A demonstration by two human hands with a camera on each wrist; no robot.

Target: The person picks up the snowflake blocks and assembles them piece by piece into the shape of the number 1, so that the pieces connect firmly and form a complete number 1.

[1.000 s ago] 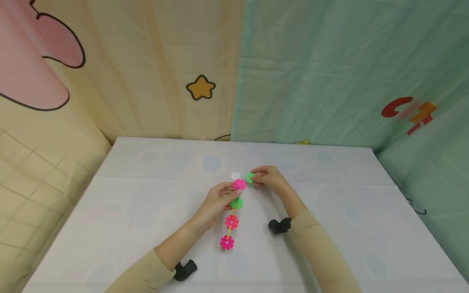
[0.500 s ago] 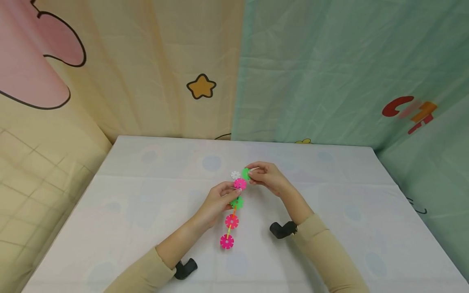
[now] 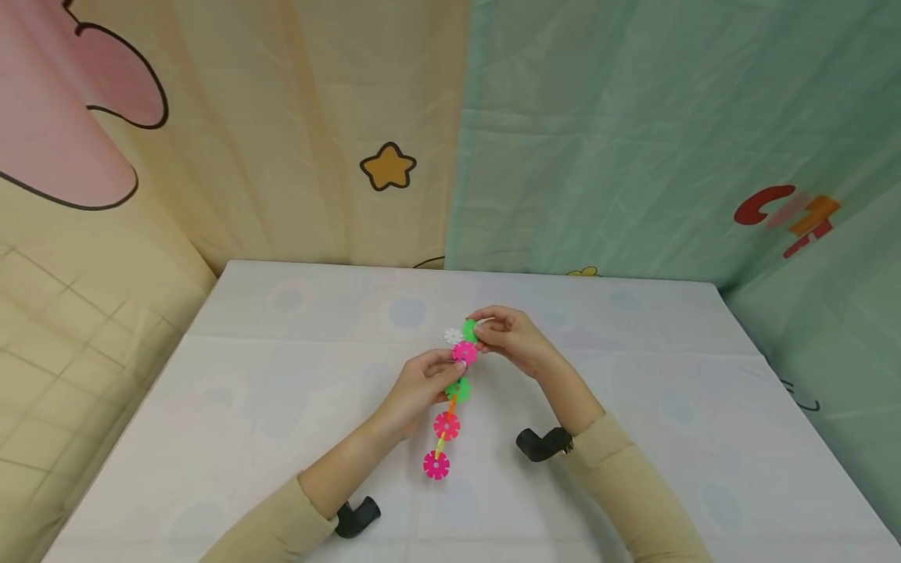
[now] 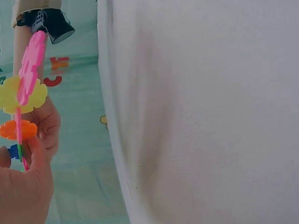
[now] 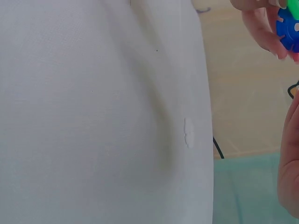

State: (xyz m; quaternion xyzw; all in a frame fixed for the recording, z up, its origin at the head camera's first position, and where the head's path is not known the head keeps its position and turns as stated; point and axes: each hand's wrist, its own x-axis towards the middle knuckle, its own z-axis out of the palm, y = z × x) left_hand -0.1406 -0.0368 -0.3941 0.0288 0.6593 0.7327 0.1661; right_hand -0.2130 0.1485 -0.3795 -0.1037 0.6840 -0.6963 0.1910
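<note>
My left hand (image 3: 420, 391) grips a chain of slotted snowflake discs by its upper part. A pink disc (image 3: 464, 353) stands above the thumb, a green disc (image 3: 461, 389) shows beside the fingers, and two pink discs (image 3: 446, 426) hang below, joined by orange and yellow ones seen edge-on. In the left wrist view, a yellow disc (image 4: 9, 95), an orange disc (image 4: 16, 129) and a blue disc (image 4: 14, 151) also belong to the chain. My right hand (image 3: 515, 339) pinches a single green disc (image 3: 470, 331) right at the top pink disc's upper edge.
A white snowflake disc (image 3: 454, 336) lies on the white-clothed table (image 3: 317, 305), just behind the chain. Black wrist cameras (image 3: 543, 445) stick out from both sleeves. Printed curtains (image 3: 598, 141) hang beyond the table's back edge.
My right hand has moved left and slightly away from me, bringing its green disc up to the top pink disc. My left hand and the chain have barely shifted.
</note>
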